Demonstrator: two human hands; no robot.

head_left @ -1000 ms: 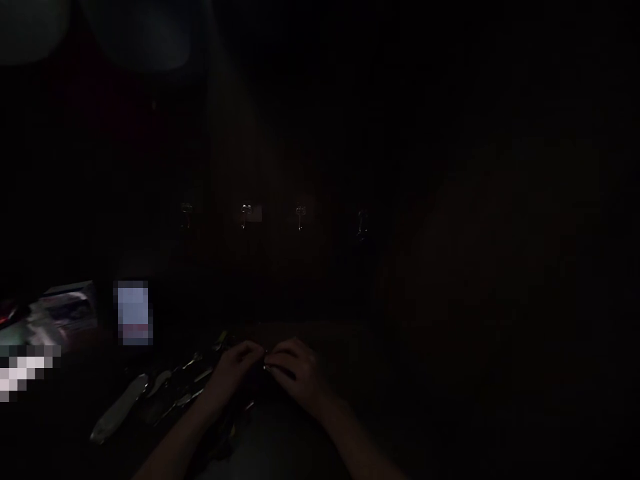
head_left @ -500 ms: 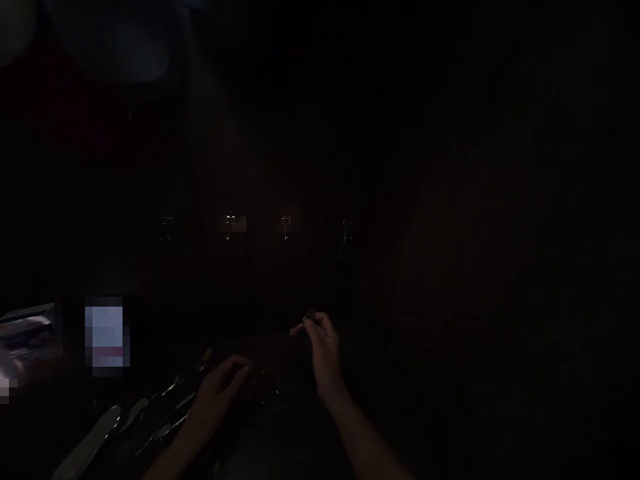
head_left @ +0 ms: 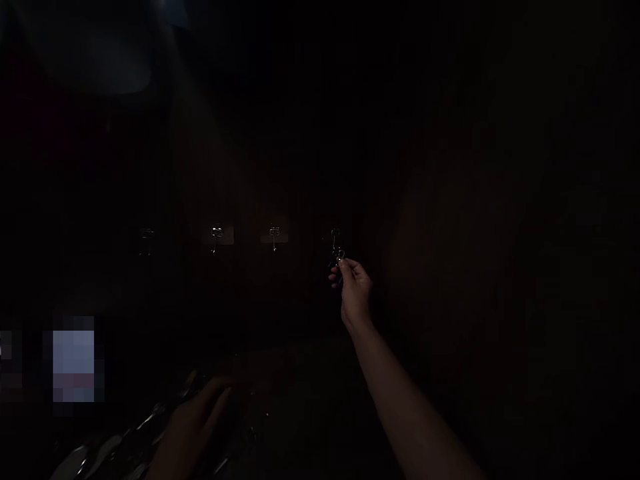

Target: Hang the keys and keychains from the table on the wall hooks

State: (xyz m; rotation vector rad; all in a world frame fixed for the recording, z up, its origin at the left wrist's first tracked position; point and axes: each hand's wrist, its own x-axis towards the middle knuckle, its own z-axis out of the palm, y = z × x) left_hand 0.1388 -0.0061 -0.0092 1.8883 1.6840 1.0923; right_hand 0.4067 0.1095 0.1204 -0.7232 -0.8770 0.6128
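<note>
The scene is very dark. My right hand (head_left: 356, 290) is raised, its thumb and fingers pinching a small item with a shiny metal loop (head_left: 341, 254). What hangs below the loop is too dark to name. Just above the fingertips is the rightmost metal hook (head_left: 335, 235), with something dark and glinting at its lower end; whether the loop touches it I cannot tell. My left hand (head_left: 193, 420) is low, over a cluttered surface, fingers stretched and thumb apart, with nothing visible in it. Shiny metal pieces (head_left: 150, 419) lie beside it.
Further left along the same row are a middle hook (head_left: 275, 239), another hook (head_left: 217, 235) and a faint one (head_left: 147, 235). A bright blurred rectangle (head_left: 73, 360) glows at the left. A large pale shape (head_left: 110, 60) is at the upper left.
My right hand has moved up and to the right, from over the surface to the rightmost hook, carrying the small looped item. My left hand appears lower and further left. The view has shifted slightly.
</note>
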